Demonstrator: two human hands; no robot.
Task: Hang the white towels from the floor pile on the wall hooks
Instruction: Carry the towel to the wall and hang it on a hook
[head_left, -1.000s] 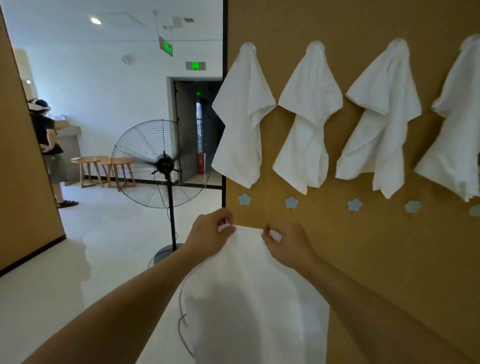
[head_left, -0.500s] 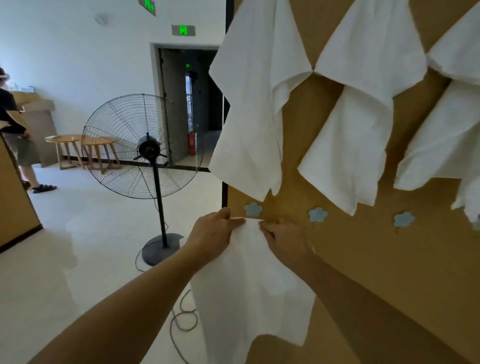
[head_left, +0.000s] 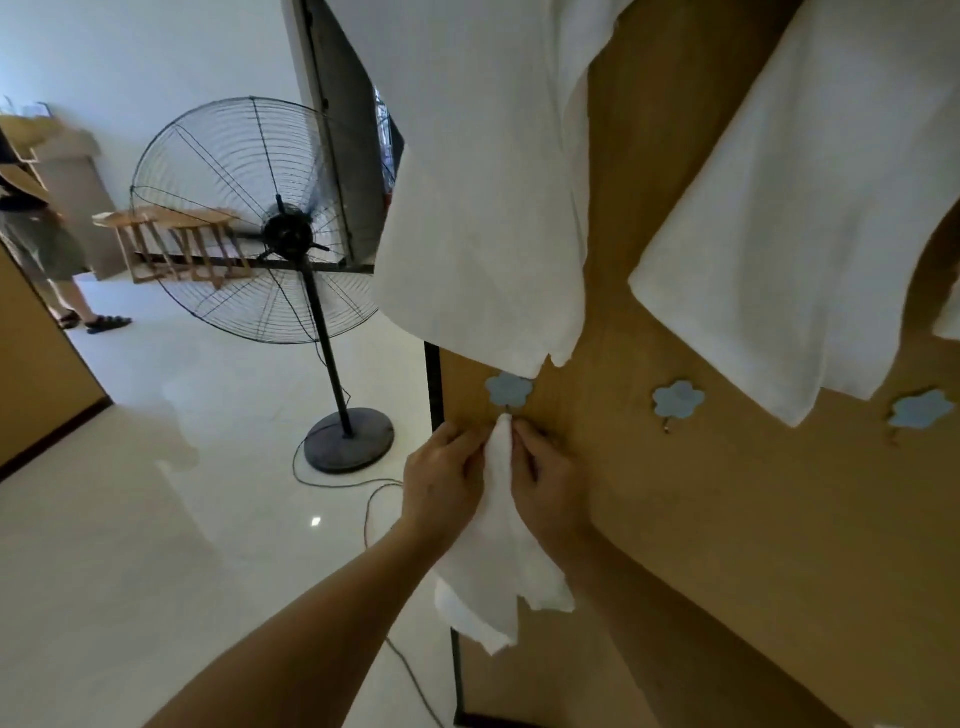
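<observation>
towel at the lowest-row hook

both the left hand (head_left: 444, 480) and the right hand (head_left: 548, 478) pinched the white towel (head_left: 501, 545), its bunched top touching the blue flower hook (head_left: 509, 389) on the brown wall (head_left: 727, 519), the rest hanging below.

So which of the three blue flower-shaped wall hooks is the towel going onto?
The leftmost blue flower-shaped hook, by the brown board's edge. Both hands, left hand and right hand, pinch the white towel directly under it; the other two hooks are bare.
</observation>
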